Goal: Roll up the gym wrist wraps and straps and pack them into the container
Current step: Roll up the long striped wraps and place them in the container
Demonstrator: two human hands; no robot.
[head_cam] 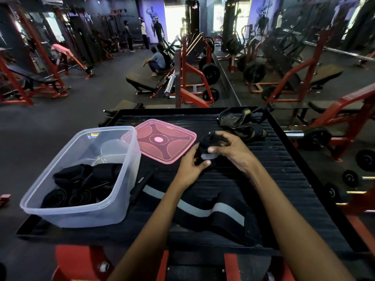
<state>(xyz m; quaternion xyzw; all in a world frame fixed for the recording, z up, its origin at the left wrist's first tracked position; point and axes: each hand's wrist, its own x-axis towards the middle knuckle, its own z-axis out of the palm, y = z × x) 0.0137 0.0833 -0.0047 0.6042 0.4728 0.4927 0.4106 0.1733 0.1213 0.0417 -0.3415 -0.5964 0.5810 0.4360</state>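
Both hands hold a partly rolled black wrap [205,144] with a grey stripe above the ribbed black platform [284,179]. My left hand [190,169] grips its lower side, my right hand [227,147] curls round its top. The wrap's loose tail [194,207] trails across the platform toward me. A clear plastic container [129,157] at the left holds several rolled black wraps [81,183]. A black strap [142,185] lies beside the container.
A pink lid [162,140] lies flat behind the container. A pile of black and olive gloves or straps [239,122] sits at the platform's far right. Red gym machines, weight plates and benches surround the platform; people stand in the far background.
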